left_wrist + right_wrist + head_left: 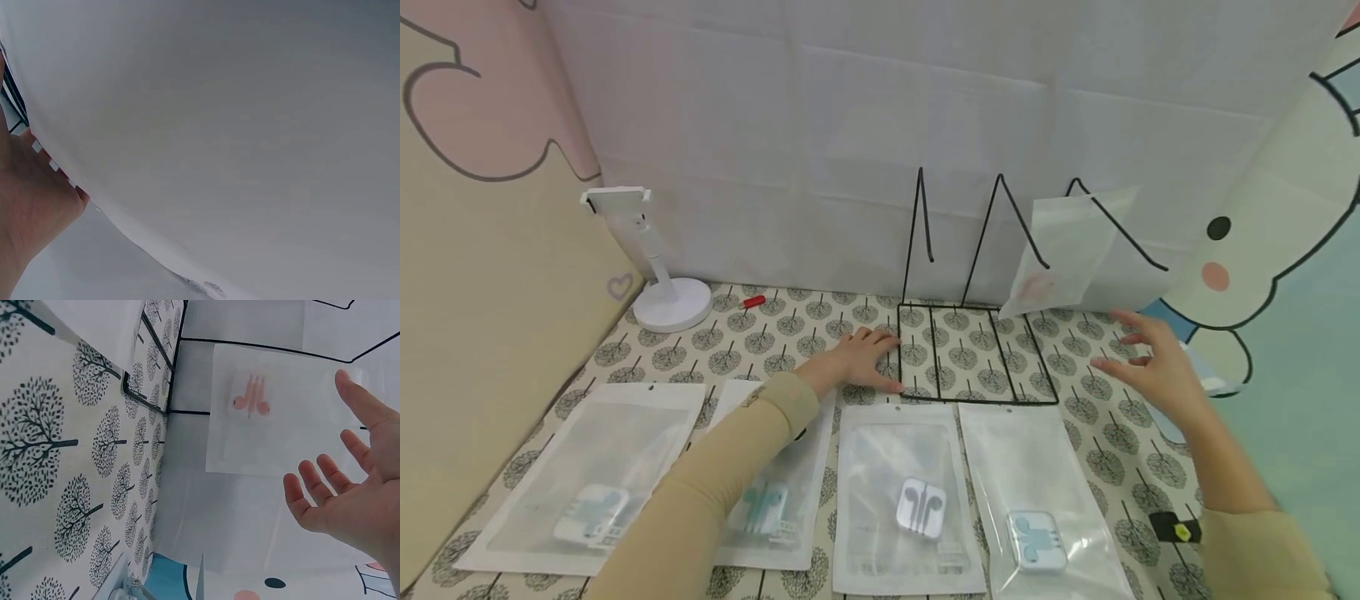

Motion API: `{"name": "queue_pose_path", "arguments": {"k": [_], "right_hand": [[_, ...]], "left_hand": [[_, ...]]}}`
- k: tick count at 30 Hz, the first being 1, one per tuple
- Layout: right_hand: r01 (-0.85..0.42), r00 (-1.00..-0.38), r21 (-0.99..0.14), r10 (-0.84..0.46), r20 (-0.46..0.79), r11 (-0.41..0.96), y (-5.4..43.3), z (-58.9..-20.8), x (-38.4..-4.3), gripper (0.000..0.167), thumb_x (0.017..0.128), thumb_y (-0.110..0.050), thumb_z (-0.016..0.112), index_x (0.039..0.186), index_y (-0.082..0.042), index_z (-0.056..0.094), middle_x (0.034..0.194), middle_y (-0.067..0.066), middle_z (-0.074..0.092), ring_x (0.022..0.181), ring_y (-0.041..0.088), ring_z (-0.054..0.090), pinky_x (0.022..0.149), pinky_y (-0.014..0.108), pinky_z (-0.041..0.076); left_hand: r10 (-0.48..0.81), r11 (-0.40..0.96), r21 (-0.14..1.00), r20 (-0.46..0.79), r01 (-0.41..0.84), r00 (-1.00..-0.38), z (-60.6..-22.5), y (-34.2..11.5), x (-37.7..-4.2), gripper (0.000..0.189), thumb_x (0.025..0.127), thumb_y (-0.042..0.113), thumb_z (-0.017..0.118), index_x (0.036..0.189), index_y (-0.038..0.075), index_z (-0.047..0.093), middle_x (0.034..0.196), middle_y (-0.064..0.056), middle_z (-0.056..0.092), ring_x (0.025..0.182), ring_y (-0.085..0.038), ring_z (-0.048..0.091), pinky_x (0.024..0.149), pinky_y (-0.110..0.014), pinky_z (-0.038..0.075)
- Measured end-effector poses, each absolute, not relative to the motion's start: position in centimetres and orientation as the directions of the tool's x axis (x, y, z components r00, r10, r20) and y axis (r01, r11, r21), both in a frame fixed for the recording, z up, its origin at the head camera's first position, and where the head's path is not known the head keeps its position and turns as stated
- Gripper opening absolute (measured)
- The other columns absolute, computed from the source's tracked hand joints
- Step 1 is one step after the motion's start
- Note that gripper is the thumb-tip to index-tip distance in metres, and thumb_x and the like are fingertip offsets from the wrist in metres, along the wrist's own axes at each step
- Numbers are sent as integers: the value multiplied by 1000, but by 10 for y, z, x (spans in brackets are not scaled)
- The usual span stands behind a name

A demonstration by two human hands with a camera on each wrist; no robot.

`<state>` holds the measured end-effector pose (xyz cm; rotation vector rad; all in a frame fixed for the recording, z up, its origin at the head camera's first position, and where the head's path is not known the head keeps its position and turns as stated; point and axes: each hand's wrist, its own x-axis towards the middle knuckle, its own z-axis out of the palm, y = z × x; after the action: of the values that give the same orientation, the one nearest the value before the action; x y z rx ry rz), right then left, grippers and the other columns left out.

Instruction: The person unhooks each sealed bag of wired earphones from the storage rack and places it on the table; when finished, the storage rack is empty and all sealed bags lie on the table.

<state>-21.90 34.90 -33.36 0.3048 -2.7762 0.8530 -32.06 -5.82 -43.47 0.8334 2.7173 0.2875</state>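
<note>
A black wire rack (pixel 981 401) with upright bent dividers stands at the back of the patterned cloth. Among its right-hand dividers leans a translucent zip pouch (pixel 1078 246); pinkish-red earphones (pixel 252 397) show through it in the right wrist view. My left hand (pixel 859 360) rests at the rack's left base edge, fingers and thumb spread. To the right of the rack, my right hand (pixel 1159 371) hovers apart from the pouch, fingers loosely bent and holding nothing. In the left wrist view, a pale sheet-like surface fills most of the picture and hides the left fingertips.
Several earphone pouches (pixel 898 462) lie in a row at the front, one partly under my left sleeve. A white stand (pixel 672 305) and a small red object (pixel 753 301) are at the back left. A black-and-yellow item (pixel 1176 527) lies at right.
</note>
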Motion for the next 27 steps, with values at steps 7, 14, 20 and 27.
{"name": "queue_pose_path", "arguments": {"k": [7,14,20,27], "right_hand": [[-206,-954,-637,-7,301,743,356,-334,-255,77,87,-29,68,150,-24,24,150,17,21,128,40,34,98,48,43],[-128,-959,-784,125,254,608,359,-328,-282,76,89,-35,64,148,-43,17,158,1,11,135,50,25,101,65,33],[-183,-940,-846,164,300,500,355,-327,-306,79,88,-27,66,149,-40,16,158,-2,14,142,33,21,111,56,27],[-203,-923,-854,197,330,478,354,-325,-332,82,88,-25,66,151,-35,13,156,-11,16,142,13,21,116,42,25]], "left_hand": [[563,820,268,-211,506,-799,-441,-58,-325,99,76,75,53,152,24,16,159,-3,11,144,-31,9,115,-57,6],[571,816,256,-213,518,-793,-436,-59,-321,98,77,75,52,152,23,17,158,-4,13,144,-33,10,115,-58,8],[569,818,248,-212,519,-795,-436,-60,-321,98,77,75,52,152,23,17,158,-4,13,144,-32,11,115,-58,9],[570,818,242,-216,522,-793,-438,-58,-323,97,78,75,51,152,24,17,159,-3,12,144,-32,11,115,-58,9]]}}
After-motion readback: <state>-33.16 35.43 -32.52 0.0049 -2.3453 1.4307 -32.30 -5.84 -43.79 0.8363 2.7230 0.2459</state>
